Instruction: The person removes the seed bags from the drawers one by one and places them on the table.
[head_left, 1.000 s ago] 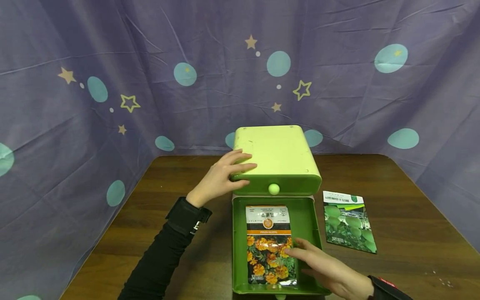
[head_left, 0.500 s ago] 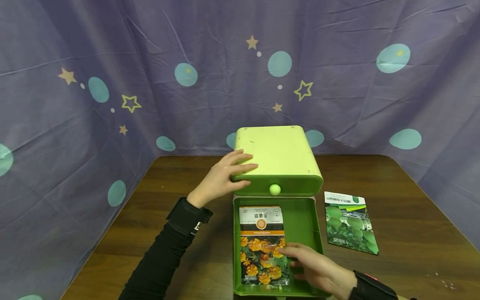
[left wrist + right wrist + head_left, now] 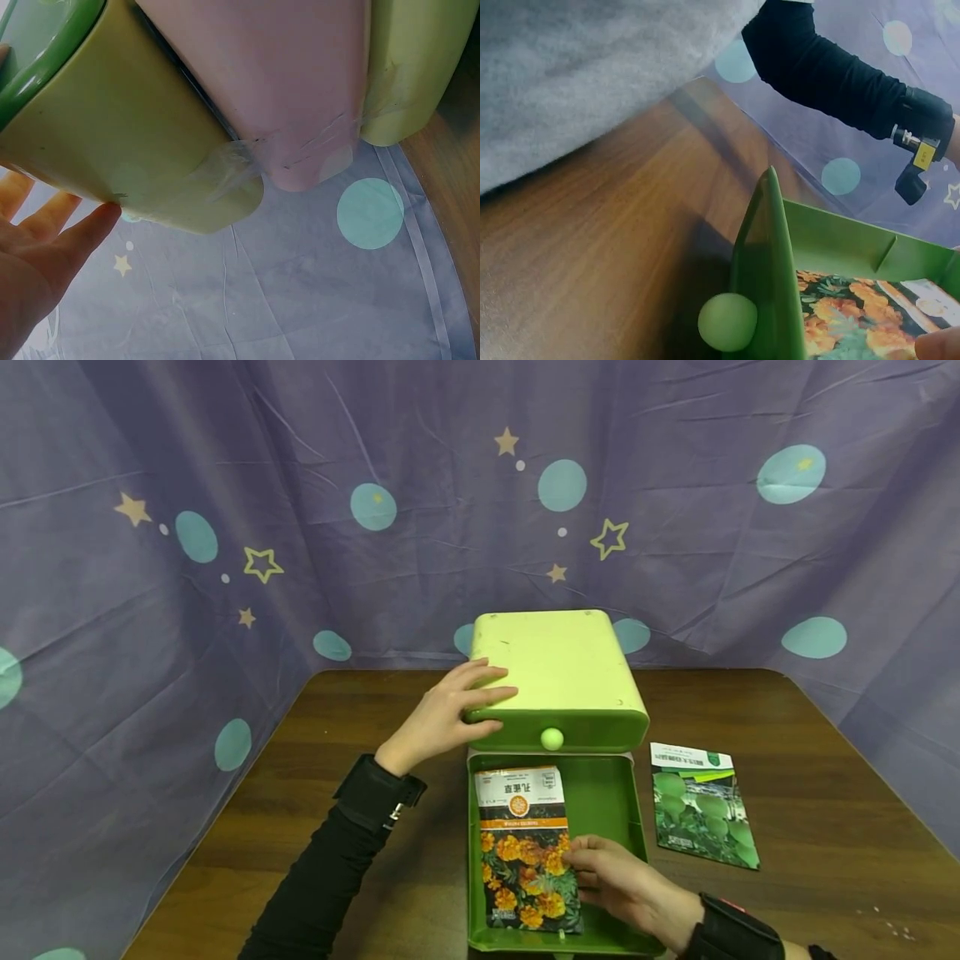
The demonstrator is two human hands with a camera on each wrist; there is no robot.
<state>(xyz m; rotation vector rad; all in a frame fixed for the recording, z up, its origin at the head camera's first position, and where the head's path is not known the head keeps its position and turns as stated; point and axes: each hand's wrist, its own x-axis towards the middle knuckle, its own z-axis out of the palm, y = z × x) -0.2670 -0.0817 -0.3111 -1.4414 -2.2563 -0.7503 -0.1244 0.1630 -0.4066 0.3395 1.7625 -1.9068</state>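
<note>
My left hand (image 3: 442,714) rests on the upper left corner of a small drawer cabinet (image 3: 558,660), its fingers spread over the pale yellow-green top and the thumb at the green front. Below, a green drawer (image 3: 603,793) is pulled out toward me. A seed packet (image 3: 525,852) with orange marigolds lies in its left part. At the packet's right edge, my right hand (image 3: 630,885) pinches it between thumb and fingers; part of the grip is hidden. One fingertip (image 3: 939,345) shows on the packet in the right wrist view.
Right of the cabinet, a second seed packet (image 3: 703,806) with round green fruit lies on the wooden table (image 3: 810,827). The left wrist view shows a pink section (image 3: 300,90) of the cabinet between yellow-green ones. A patterned purple curtain (image 3: 420,577) hangs behind.
The marigold packet has slid left inside the drawer and its upper end has shifted slightly away from me. My right hand has followed and its fingers have closed on the edge. My left hand stays.
</note>
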